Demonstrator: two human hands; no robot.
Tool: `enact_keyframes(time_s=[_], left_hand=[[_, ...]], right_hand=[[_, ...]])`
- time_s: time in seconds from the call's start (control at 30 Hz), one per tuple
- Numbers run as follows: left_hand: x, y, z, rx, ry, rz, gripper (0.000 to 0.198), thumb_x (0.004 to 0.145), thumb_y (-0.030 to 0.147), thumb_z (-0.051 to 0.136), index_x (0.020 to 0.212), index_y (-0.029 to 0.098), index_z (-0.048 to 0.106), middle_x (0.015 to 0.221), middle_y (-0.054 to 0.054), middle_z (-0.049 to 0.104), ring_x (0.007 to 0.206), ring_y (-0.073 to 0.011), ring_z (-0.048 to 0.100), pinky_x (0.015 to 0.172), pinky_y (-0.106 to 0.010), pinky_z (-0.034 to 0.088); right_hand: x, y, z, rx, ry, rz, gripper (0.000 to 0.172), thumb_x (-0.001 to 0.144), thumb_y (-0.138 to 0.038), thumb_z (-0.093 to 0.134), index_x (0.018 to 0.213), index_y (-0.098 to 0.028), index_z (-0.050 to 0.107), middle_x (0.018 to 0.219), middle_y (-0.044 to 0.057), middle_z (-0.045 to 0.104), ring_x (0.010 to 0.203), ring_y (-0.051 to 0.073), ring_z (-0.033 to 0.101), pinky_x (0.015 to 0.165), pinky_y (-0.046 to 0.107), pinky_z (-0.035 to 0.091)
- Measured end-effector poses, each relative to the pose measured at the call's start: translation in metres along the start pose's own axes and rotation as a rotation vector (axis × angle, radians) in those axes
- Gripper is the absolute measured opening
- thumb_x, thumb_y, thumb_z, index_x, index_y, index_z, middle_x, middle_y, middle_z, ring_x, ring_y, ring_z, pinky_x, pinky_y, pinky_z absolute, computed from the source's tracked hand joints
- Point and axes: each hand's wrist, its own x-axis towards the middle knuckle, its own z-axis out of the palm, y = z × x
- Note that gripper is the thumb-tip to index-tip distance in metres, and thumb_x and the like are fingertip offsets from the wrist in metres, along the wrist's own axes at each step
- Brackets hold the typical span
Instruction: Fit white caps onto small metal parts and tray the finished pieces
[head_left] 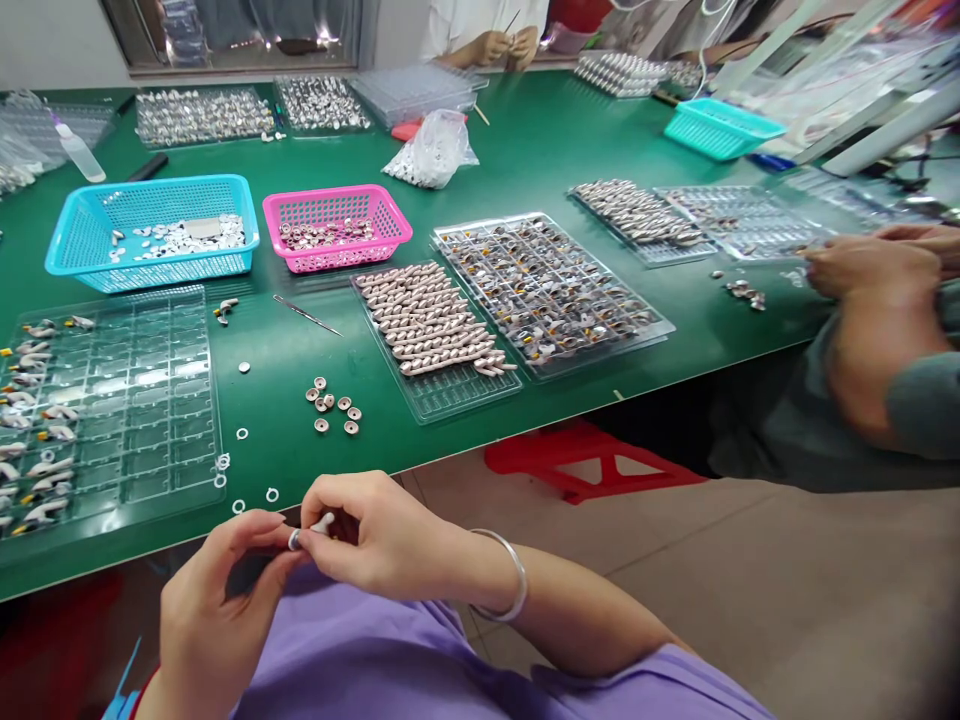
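In front of my lap, at the table's edge, both hands meet around a small white earbud part (324,524) with a narrow stem. My right hand (375,535) is closed in a pinch on its stem side. My left hand (229,580) pinches the round end between thumb and fingers, which partly hide it. On the table just beyond lie several loose white rings (271,495) and a small group of round metallic caps (321,403). To the left, a clear compartment tray (172,400) has white earbud pieces with yellow bits in its left columns.
Tweezers (307,315) lie behind the caps. Further back stand a blue basket (75,245) and a pink basket (405,225). Filled trays of stems (435,320) and assembled parts (551,285) sit to the right. A co-worker's hands (877,260) work at the right; a red stool (592,465) stands below.
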Motion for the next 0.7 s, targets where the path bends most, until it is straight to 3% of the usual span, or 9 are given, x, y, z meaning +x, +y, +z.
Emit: enact_keyframes(time_s=[0.13, 0.33, 0.5, 0.7], left_hand=[[-0.007, -0.001, -0.002, 0.008, 0.012, 0.080, 0.031, 0.084, 0.028, 0.072, 0.112, 0.025, 0.059, 0.086, 0.003, 0.077, 0.074, -0.0137, 0.075, 0.076, -0.021, 0.060], [-0.008, 0.002, -0.008, -0.003, 0.023, 0.178, 0.032, 0.081, 0.015, 0.073, 0.109, 0.024, 0.061, 0.089, 0.004, 0.076, 0.077, -0.0102, 0.074, 0.078, -0.017, 0.057], [0.000, 0.010, -0.012, -0.042, -0.076, 0.270, 0.026, 0.083, 0.004, 0.066, 0.102, 0.022, 0.062, 0.087, 0.002, 0.076, 0.075, -0.0102, 0.073, 0.072, -0.018, 0.058], [-0.005, 0.011, -0.012, -0.137, -0.076, 0.180, 0.032, 0.080, 0.006, 0.069, 0.103, 0.027, 0.060, 0.088, 0.002, 0.075, 0.076, -0.0148, 0.074, 0.069, -0.023, 0.060]], right_hand=[[-0.002, 0.001, 0.000, 0.025, -0.009, 0.010, 0.007, 0.079, -0.016, 0.061, 0.074, -0.015, 0.057, 0.062, -0.004, 0.054, 0.052, 0.007, 0.046, 0.049, 0.016, 0.035], [-0.005, 0.003, 0.000, 0.112, -0.024, 0.016, 0.006, 0.080, -0.019, 0.063, 0.076, -0.014, 0.060, 0.068, -0.001, 0.058, 0.058, 0.008, 0.051, 0.055, 0.018, 0.042], [-0.006, 0.006, 0.001, 0.250, -0.051, 0.047, 0.010, 0.079, -0.024, 0.067, 0.078, -0.014, 0.064, 0.068, -0.001, 0.059, 0.060, 0.009, 0.052, 0.057, 0.019, 0.043], [-0.010, 0.008, 0.003, 0.321, -0.035, 0.055, 0.012, 0.077, -0.024, 0.069, 0.076, -0.013, 0.064, 0.065, -0.003, 0.057, 0.057, 0.007, 0.049, 0.054, 0.018, 0.042]])
